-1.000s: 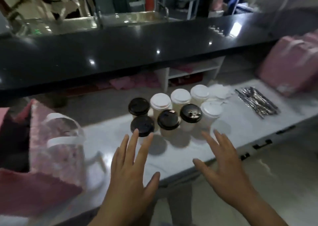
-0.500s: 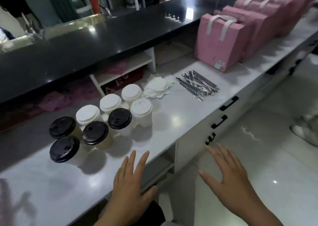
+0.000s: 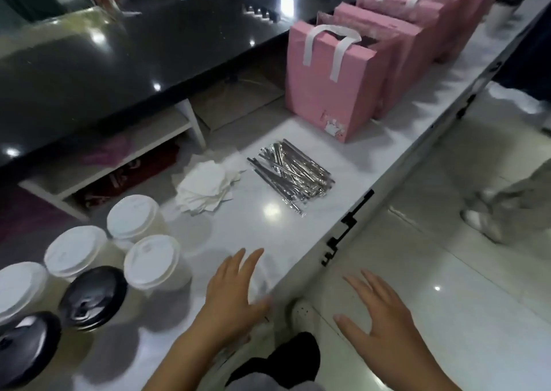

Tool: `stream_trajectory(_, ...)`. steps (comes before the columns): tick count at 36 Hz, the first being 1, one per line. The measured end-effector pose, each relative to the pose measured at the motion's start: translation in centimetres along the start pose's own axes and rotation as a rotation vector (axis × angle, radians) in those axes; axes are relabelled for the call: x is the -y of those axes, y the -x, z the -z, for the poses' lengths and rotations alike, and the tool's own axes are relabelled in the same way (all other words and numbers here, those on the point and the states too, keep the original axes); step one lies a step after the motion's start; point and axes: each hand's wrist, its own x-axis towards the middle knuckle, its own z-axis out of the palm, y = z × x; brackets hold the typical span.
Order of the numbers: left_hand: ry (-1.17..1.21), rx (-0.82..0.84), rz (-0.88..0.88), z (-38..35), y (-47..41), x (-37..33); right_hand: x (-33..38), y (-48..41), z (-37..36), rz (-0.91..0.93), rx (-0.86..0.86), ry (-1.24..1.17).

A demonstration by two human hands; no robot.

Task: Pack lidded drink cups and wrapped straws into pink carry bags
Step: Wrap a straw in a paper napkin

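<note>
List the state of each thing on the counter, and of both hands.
White-lid cups: lidded, upright.
Black-lid cups: lidded, upright.
Straws: wrapped, lying in a loose pile.
Napkins: loosely stacked.
Nearest bag: upright, top open, contents hidden.
Left hand: open, holding nothing.
Right hand: open, holding nothing.

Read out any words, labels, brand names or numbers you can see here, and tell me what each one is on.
No text here can be read.
Red thing under the shelf: white marks, too blurred to read.
Nearest pink bag: small white print at its lower corner, too blurred to read.
White cup lid: faint raised marks, too small to read.
</note>
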Motion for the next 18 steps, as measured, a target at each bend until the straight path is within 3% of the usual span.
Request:
stream_trajectory(11, 0.223, -0.233, 0.132, 2.7, -18.8, -4.2, -0.3, -9.8, 7.2, -0.051, 0.052, 0.023)
stream_trajectory(18, 0.195, -0.381, 0.238, 2.5, -23.4, -5.6, 0.0, -15.1, 8.4, -0.02, 0.077, -0.043)
